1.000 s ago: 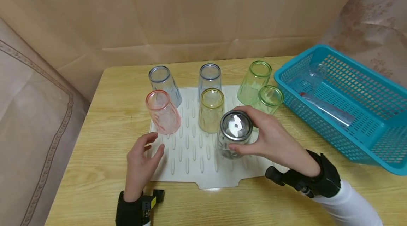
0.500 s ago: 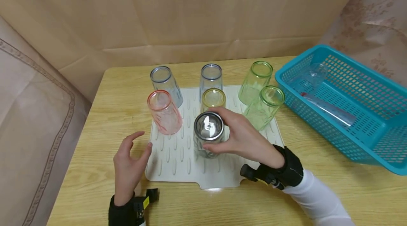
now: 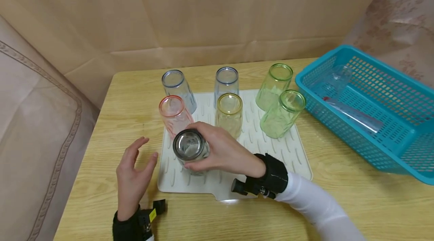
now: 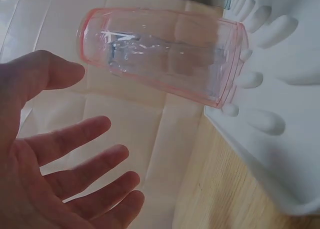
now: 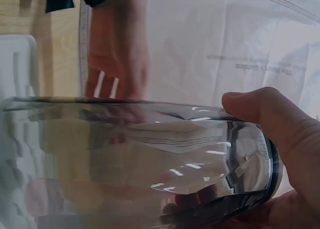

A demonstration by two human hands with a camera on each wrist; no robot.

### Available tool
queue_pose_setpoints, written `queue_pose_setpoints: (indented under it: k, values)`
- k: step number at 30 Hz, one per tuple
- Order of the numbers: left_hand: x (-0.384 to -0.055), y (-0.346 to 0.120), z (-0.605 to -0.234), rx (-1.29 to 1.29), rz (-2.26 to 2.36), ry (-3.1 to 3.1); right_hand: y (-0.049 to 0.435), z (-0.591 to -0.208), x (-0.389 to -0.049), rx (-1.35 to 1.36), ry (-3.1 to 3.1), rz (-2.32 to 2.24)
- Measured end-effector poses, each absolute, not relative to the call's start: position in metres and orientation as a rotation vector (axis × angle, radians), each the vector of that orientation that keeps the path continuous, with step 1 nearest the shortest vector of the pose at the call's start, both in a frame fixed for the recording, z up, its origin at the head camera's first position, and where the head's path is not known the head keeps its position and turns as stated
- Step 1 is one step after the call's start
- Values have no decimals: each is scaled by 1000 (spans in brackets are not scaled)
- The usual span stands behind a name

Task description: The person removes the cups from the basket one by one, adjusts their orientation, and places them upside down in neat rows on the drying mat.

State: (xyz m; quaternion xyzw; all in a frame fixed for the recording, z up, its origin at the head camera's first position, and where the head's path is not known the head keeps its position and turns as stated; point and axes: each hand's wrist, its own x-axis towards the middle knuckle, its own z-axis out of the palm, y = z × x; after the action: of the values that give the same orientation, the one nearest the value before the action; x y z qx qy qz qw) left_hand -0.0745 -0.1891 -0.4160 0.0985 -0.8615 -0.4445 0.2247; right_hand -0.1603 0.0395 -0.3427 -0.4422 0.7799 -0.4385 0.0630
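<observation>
My right hand point(image 3: 222, 150) grips an upside-down dark-grey tinted drinking glass point(image 3: 189, 146), fingers and thumb round its sides near the base. In the right wrist view the glass point(image 5: 150, 159) lies across most of the picture, its mouth end close to the mat. It is over the front left of a white ribbed draining mat point(image 3: 184, 185), in front of a pink glass point(image 3: 173, 111). My left hand point(image 3: 133, 177) hovers left of the mat, fingers spread and holding nothing. In the left wrist view the pink glass point(image 4: 160, 54) stands beyond its fingertips.
Upside down on the mat stand a blue glass point(image 3: 178, 86) at back left, another blue glass point(image 3: 226, 79), a yellow glass point(image 3: 229, 120) and two green glasses point(image 3: 278, 120). A turquoise basket point(image 3: 356, 150) at right holds a clear glass point(image 3: 339, 77) and a clear cylindrical item point(image 3: 356, 114).
My right hand has carried the grey glass leftward across the front of the mat, from before the green glasses to before the pink one. My left hand has drawn back left.
</observation>
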Motion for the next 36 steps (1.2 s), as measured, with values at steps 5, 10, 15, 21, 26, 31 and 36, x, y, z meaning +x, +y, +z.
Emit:
queue_pose_setpoints:
  k: [5, 10, 15, 21, 26, 31, 36]
  values:
    - [-75, -189, -413, 317, -1331, -2345, 27, -352, -162, -1336, 2338, -1331]
    - [-74, -189, -414, 325, -1374, -2325, 18, -360, -162, -1300, 2336, -1313]
    - [-74, -190, -415, 331, -1346, -2319, 12, -364, -160, -1296, 2322, -1334]
    - [-74, -191, -412, 359, -1389, -2296, 7, -366, -159, -1293, 2325, -1323]
    - [-74, -192, -412, 421, -1428, -2275, 4, -367, -160, -1289, 2326, -1302]
    - [-77, -193, -413, 512, -1533, -2288, 2, -369, -162, -1276, 2305, -1303]
    - [-80, -197, -420, 571, -1638, -2324, 0, -372, -162, -1281, 2270, -1319]
